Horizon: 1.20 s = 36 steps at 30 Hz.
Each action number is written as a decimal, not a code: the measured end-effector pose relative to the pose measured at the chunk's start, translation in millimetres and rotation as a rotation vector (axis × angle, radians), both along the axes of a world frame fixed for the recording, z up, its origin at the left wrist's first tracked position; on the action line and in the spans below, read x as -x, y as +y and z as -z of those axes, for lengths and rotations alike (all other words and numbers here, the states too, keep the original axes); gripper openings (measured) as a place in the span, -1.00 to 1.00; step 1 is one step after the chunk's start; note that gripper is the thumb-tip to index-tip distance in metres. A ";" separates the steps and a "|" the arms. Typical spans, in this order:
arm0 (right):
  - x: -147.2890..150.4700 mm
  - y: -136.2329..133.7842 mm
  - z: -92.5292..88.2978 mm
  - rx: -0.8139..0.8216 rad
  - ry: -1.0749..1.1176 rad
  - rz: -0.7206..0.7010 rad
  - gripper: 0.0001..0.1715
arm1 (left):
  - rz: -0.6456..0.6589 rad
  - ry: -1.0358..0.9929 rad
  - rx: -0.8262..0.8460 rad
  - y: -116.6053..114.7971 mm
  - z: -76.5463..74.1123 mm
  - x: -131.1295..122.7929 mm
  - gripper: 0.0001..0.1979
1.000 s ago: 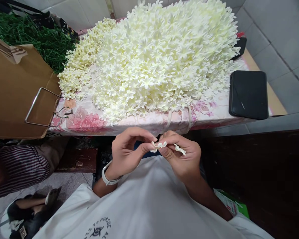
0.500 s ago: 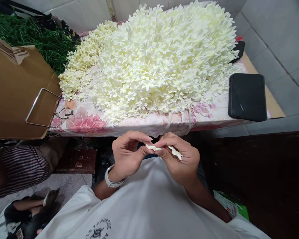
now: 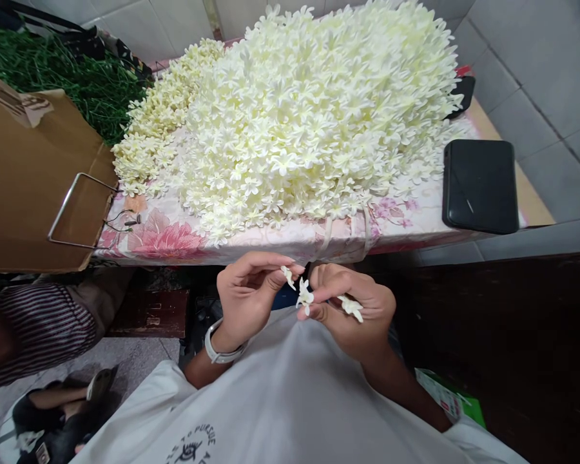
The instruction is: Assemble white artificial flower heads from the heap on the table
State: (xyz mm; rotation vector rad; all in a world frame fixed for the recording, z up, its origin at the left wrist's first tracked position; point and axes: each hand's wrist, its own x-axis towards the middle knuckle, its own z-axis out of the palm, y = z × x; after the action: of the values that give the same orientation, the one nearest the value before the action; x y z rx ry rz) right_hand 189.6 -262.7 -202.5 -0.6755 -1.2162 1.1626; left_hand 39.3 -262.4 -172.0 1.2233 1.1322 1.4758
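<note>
My left hand (image 3: 249, 296) pinches a small white artificial flower (image 3: 289, 276) between thumb and fingers. Close beside it, my right hand (image 3: 355, 312) has another white flower (image 3: 305, 296) at its thumb and fingertip, petals facing left. More white flower pieces (image 3: 351, 308) are tucked among the right hand's curled fingers; how many is unclear. Both hands are in front of my shirt, just below the table's front edge. Beyond them, a large heap of white flowers (image 3: 309, 129) covers the middle of the table (image 3: 280, 248).
A smaller pile of yellowish flowers (image 3: 145, 151) adjoins the heap at left. Near it are green artificial stems (image 3: 91, 96) and a cardboard box (image 3: 38, 187) with a metal wire handle (image 3: 67, 203). A black device (image 3: 481, 187) lies at right. Another person's striped sleeve (image 3: 43, 328) shows lower left.
My fingertips, together on a flower before, have come apart. A flower now shows in each hand's pinch, and the right hand has shifted slightly right and turned.
</note>
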 end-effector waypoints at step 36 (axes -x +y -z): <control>37.0 231.9 -99.5 -0.417 -0.789 0.326 -0.41 | -0.103 -0.182 -0.029 8.1 16.8 29.6 -0.91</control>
State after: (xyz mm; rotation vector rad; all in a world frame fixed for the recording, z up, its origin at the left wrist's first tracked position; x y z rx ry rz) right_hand 152.5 -30.7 -103.0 -1.0028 -1.8472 0.3280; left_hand 9.6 -254.3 -188.8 1.0396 1.0678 1.6504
